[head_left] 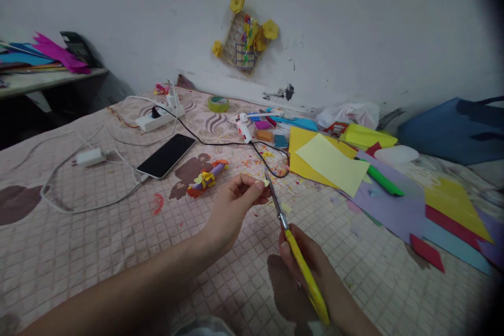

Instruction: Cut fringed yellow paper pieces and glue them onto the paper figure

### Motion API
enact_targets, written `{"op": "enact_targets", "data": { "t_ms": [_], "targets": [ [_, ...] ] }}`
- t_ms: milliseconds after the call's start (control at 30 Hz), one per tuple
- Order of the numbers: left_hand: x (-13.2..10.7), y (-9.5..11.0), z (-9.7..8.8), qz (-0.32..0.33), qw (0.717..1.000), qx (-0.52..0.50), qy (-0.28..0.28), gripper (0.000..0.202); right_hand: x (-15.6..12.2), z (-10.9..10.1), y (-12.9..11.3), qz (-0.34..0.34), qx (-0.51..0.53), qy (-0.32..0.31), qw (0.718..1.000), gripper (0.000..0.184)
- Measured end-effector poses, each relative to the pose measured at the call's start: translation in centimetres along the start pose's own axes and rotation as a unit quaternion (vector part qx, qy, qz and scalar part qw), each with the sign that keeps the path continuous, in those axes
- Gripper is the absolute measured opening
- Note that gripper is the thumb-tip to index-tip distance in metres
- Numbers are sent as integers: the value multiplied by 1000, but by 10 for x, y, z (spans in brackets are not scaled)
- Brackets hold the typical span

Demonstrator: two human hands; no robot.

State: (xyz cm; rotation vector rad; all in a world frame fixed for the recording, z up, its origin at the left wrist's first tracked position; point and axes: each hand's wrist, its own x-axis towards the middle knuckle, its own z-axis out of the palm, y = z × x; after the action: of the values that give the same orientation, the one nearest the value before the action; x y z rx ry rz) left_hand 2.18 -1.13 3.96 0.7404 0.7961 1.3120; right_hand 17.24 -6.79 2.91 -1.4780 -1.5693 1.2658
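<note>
Between the thumb and fingers of my left hand (240, 202) is a small pale yellow paper piece (266, 182). My right hand (309, 260) is closed round the yellow handles of a pair of scissors (301, 262), whose blades point away from me and reach up beside the paper. Whether the blades touch the paper is hard to make out. Left of my left hand lies a purple paper roll with orange and yellow paper petals (208, 177). Small coloured paper scraps (287, 184) are scattered beyond the blades.
A white glue gun (244, 128) with a black cord lies ahead. To the left are a phone (167, 156), a power strip (160, 117), a charger (90, 157) and cables. Green tape (218, 104) sits farther back. Coloured paper sheets (394, 215) and a green marker (384, 178) lie right.
</note>
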Motion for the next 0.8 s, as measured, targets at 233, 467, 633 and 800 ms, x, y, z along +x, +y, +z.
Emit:
{"op": "enact_targets", "data": {
  "t_ms": [233, 467, 633, 800],
  "targets": [
    [1, 1, 1, 0, 1000, 1, 0, 15, 1, 0, 7, 0, 2, -10, 1000, 31],
    [27, 29, -28, 37, 949, 299, -92, 13, 5, -6, 24, -15, 17, -9, 1000, 38],
    [32, 29, -45, 136, 790, 587, -112, 15, 5, -9, 21, 1, 15, -1, 1000, 36],
    [34, 19, -50, 94, 712, 684, -128, 11, 6, -8, 15, 17, 27, 13, 999, 38]
  ]
}}
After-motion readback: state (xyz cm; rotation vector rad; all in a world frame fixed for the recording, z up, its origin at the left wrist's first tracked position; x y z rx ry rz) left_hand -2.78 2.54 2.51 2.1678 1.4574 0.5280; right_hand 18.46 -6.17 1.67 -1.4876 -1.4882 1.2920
